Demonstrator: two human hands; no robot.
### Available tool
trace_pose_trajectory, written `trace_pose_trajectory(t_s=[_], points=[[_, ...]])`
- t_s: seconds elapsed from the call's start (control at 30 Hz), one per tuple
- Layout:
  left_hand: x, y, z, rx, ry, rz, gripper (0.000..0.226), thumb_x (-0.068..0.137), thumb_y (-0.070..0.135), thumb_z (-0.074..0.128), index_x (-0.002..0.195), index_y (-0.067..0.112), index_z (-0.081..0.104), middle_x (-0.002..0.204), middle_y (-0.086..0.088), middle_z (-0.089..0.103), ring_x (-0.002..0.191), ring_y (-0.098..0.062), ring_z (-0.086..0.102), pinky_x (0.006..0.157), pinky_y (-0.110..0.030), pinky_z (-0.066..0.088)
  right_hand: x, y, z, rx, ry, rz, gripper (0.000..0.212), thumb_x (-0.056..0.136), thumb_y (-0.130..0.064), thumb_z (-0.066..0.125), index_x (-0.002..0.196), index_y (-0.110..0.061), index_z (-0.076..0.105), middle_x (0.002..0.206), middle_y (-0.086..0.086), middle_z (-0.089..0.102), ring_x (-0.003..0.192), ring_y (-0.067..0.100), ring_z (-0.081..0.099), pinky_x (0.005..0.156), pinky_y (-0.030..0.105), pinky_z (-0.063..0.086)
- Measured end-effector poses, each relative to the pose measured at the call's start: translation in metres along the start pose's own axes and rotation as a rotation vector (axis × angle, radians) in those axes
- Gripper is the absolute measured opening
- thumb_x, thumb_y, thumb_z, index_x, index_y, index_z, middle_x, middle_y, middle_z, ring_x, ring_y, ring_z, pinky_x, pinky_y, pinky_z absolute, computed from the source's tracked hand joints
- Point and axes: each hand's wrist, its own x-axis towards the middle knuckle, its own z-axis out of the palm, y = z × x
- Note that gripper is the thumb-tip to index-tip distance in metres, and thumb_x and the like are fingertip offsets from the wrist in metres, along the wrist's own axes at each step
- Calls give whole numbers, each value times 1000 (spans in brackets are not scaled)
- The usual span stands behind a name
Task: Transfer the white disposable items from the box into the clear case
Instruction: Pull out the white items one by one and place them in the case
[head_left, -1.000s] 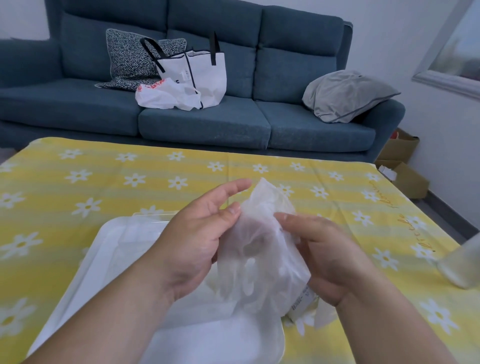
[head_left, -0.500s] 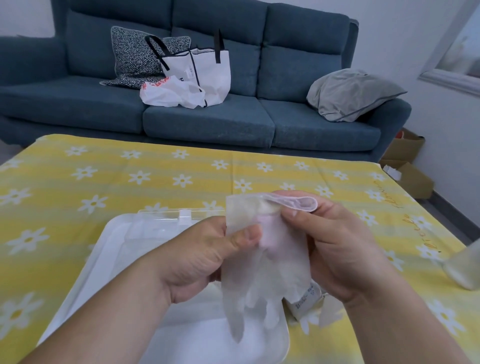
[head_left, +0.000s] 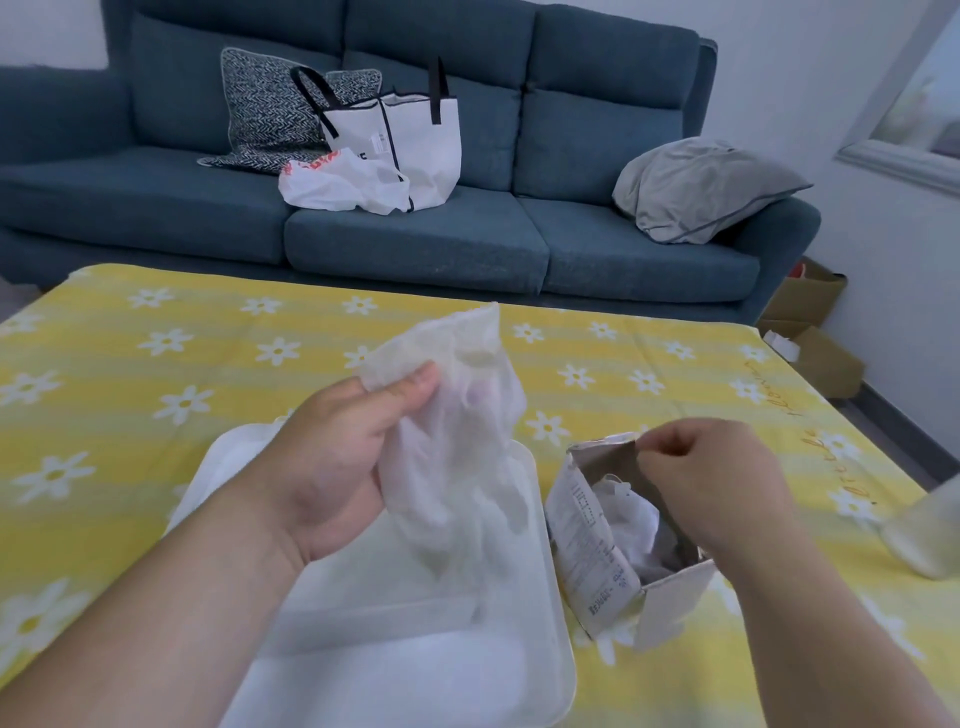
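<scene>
Left hand (head_left: 332, 457): thumb and fingers clamped on a bundle of thin white gloves (head_left: 457, 441), held above the clear case (head_left: 550, 597).
Right hand (head_left: 711, 478): fingers curled together at the top flap of the box (head_left: 587, 535), apparently pinching it; the contact is blurred.
Box: open, just right of the case, with more white material inside.
Case: open, on the yellow daisy tablecloth (head_left: 156, 415).
Sofa (head_left: 415, 244): well beyond the case.

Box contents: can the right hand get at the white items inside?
Likely yes. The box is torn open on top, the white items lie exposed, and the right hand pinches its flap right beside them.
</scene>
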Motion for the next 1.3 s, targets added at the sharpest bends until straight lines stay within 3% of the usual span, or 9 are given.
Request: trace_pose_trajectory(t_s=[0.07, 0.2, 0.43, 0.63, 0.83, 0.93, 1.1, 1.2, 1.3], points=[[1, 1, -1, -29, 31, 13, 32, 78, 22, 61, 97, 3, 79, 105, -15, 76, 94, -24, 74, 80, -35, 61, 2, 5, 3, -142, -88, 18, 5, 80, -28, 65, 78, -31, 69, 77, -3, 66, 59, 18, 60, 49, 25, 39], [2, 1, -2, -32, 64, -5, 35, 78, 25, 62, 98, 1, 79, 106, -17, 75, 97, -29, 73, 84, -44, 60, 9, 20, 15, -369, -189, 82, 19, 71, -52, 63, 83, -37, 63, 90, -2, 67, 94, 26, 63, 71, 31, 51], [1, 2, -3, -53, 83, -47, 37, 77, 25, 63, 98, -1, 78, 103, -18, 75, 92, -28, 74, 74, -42, 62, 8, 11, 0, -152, -34, 65, 8, 72, -5, 63, 67, -11, 63, 57, 3, 60, 54, 24, 51, 48, 24, 35], [1, 0, -1, -35, 106, -72, 33, 81, 24, 62, 95, -1, 79, 100, -18, 76, 88, -29, 75, 71, -44, 62, 3, 7, -3, -57, -105, 79, 38, 64, 11, 56, 51, -16, 32, 48, 2, 31, 49, 22, 25, 48, 24, 19], [1, -2, 1, 13, 172, -89, 31, 96, 20, 57, 96, -2, 77, 99, -18, 75, 86, -29, 74, 74, -45, 62, 8, 11, -12, 340, -138, 175, 29, 70, 16, 64, 73, -13, 67, 73, 12, 60, 61, 29, 53, 58, 39, 42], [1, -4, 1, 29, 181, -105, 32, 97, 21, 56, 97, -3, 77, 100, -19, 75, 85, -31, 74, 74, -45, 62, 6, 10, -13, 287, -242, 180, 44, 76, 13, 53, 81, -21, 80, 84, 14, 67, 74, 33, 59, 64, 41, 47], [1, -3, 3, 45, 191, -106, 32, 98, 21, 54, 100, -3, 75, 98, -18, 76, 85, -31, 74, 82, -49, 59, 9, 10, -12, -1, -194, 176, 18, 83, -10, 62, 77, 4, 72, 59, 13, 53, 56, 28, 47, 59, 33, 37], [0, -3, 2, 54, 193, -102, 31, 98, 20, 54, 102, -3, 75, 101, -19, 76, 88, -33, 73, 86, -52, 57, 10, 13, -13, -147, -120, 114, 47, 89, -36, 60, 81, 9, 71, 46, 6, 40, 49, 27, 41, 52, 29, 32], [0, -2, 1, 55, 189, -102, 32, 97, 21, 54, 103, -3, 75, 102, -19, 76, 90, -33, 73, 86, -52, 57, 13, 17, -17, -152, 48, 54, 39, 88, -34, 64, 72, -1, 73, 44, 4, 44, 43, 27, 41, 49, 26, 34]])
